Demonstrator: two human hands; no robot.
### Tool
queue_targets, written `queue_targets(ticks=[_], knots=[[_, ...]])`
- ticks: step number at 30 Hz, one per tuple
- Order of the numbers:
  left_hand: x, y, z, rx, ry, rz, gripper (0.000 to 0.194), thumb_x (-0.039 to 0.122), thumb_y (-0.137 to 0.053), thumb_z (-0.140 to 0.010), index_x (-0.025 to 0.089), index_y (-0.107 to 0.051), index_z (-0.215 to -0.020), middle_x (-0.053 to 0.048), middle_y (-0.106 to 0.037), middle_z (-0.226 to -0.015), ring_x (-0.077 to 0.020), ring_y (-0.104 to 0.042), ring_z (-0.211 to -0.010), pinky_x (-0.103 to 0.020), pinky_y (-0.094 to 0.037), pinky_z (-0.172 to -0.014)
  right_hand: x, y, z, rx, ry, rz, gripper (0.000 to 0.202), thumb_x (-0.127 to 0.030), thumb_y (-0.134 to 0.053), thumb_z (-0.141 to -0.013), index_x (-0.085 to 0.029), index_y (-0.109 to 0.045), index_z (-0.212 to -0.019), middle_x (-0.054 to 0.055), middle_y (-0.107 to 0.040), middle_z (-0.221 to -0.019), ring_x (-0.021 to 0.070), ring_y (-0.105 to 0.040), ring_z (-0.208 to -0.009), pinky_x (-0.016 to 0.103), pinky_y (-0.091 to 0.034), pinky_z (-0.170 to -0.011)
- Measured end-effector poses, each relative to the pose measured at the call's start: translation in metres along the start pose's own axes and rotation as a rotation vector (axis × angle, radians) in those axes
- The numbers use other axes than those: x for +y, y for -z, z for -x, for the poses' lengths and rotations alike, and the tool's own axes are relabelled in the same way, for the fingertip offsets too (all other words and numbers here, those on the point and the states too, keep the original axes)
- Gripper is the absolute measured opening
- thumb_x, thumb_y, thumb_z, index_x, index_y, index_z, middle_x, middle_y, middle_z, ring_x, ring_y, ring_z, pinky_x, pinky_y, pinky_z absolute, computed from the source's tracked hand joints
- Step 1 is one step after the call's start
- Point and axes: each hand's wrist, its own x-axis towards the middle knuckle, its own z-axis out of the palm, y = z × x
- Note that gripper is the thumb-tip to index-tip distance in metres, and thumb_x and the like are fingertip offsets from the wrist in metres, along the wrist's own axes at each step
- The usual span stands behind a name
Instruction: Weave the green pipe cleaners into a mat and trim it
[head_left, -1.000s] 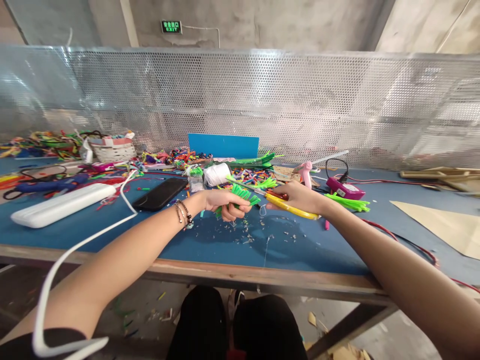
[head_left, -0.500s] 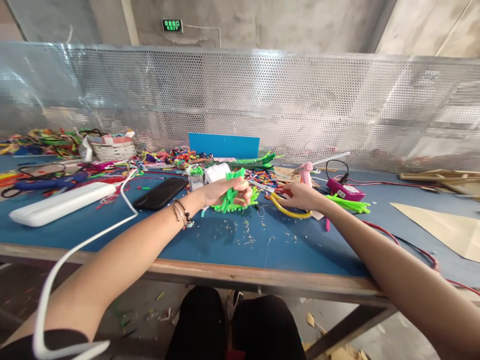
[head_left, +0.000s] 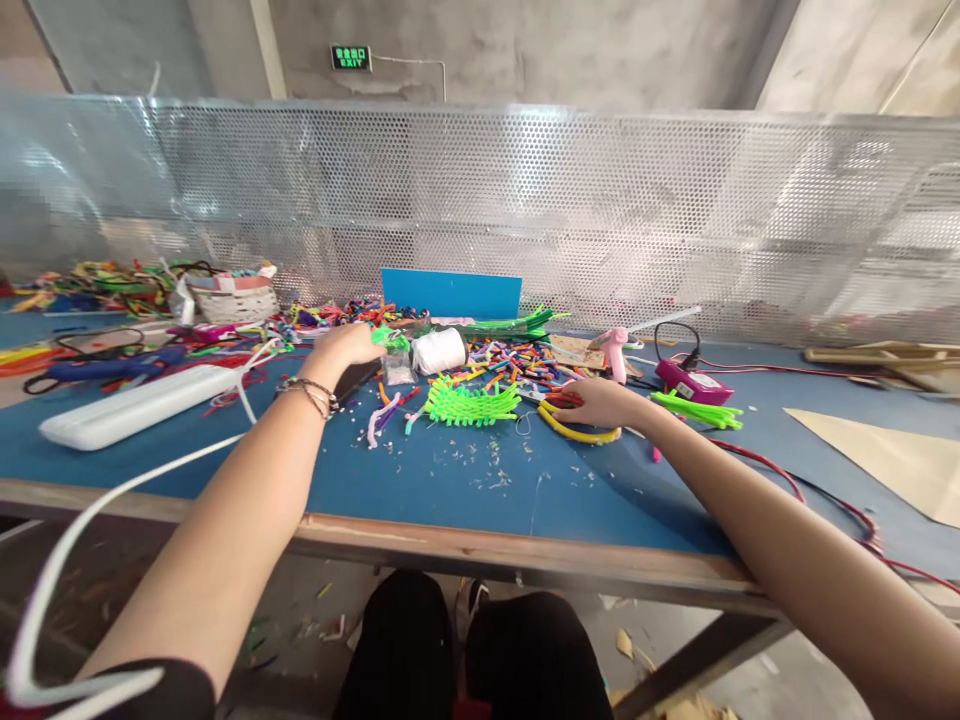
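Short green pipe-cleaner pieces [head_left: 472,404] lie mid-worktop [head_left: 427,490], apparently cut; longer green stems [head_left: 699,410] at right seem uncut. Right hand [head_left: 606,401]: closed around scissors [head_left: 585,436]. Left hand [head_left: 347,347]: at green clump [head_left: 393,341]; grip cannot be determined.

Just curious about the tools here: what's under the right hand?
Yellow-handled scissors: their yellow loop, some orange-red and a little metal show. The right hand covers the rest; whatever lies beneath its palm can't be seen.

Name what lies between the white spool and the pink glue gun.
Between the spool and the glue gun, the head view shows a heap of small coloured pieces and a brown sheet.
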Motion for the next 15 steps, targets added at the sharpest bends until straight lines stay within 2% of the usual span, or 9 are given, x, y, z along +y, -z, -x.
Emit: queue_targets(ticks=[2,4,7,11,15], knots=[[-0.036,0.008,0.001,0.065,0.09,-0.063,0.048,0.05,-0.06,-0.053,0.021,-0.027,-0.037,0.003,-0.024,-0.034,-0.0282,-0.058,-0.069,-0.04,-0.038,-0.061,0.0,0.001,0.001,-0.006,0.004,-0.002,0.047,-0.052,-0.039,-0.08,-0.012,-0.063,-0.084,0.011,-0.065,-0.077,0.0183,-0.053,-0.063,0.028,-0.03,-0.051],[-0.063,0.009,0.004,0.129,0.136,-0.116,0.053,0.055,-0.059,-0.047,0.019,-0.022,-0.032,0.003,-0.017,-0.031,-0.0303,-0.06,-0.073,-0.042,-0.037,-0.061,-0.001,0.002,0.001,-0.009,0.008,-0.008,0.045,-0.05,-0.04,-0.08,-0.012,-0.063,-0.085,0.01,-0.065,-0.077,0.0181,-0.053,-0.063,0.027,-0.03,-0.052],[-0.086,0.005,0.007,0.16,0.123,-0.124,0.061,0.059,-0.061,-0.037,0.017,-0.017,-0.029,0.001,-0.015,-0.026,-0.0344,-0.061,-0.076,-0.043,-0.034,-0.058,-0.001,0.003,0.002,-0.014,0.011,-0.016,0.044,-0.049,-0.04,-0.08,-0.012,-0.063,-0.087,0.01,-0.065,-0.079,0.0179,-0.053,-0.064,0.027,-0.031,-0.052],[-0.094,0.003,0.007,0.188,0.053,-0.097,0.065,0.066,-0.055,-0.036,0.015,-0.017,-0.027,0.002,-0.01,-0.025,-0.03,-0.063,-0.075,-0.044,-0.031,-0.059,-0.001,0.004,0.003,-0.023,0.008,-0.018,0.043,-0.048,-0.04,-0.081,-0.011,-0.063,-0.087,0.011,-0.066,-0.082,0.0186,-0.054,-0.066,0.027,-0.031,-0.052],[-0.079,0.014,0.009,0.21,-0.054,-0.038,0.067,0.063,-0.062,-0.027,0.018,-0.013,-0.026,0.001,-0.007,-0.023,-0.0329,-0.062,-0.077,-0.044,-0.032,-0.061,0.0,0.004,0.003,-0.026,0.015,-0.028,0.042,-0.048,-0.041,-0.08,-0.012,-0.062,-0.09,0.012,-0.066,-0.087,0.0191,-0.054,-0.069,0.027,-0.031,-0.054]])
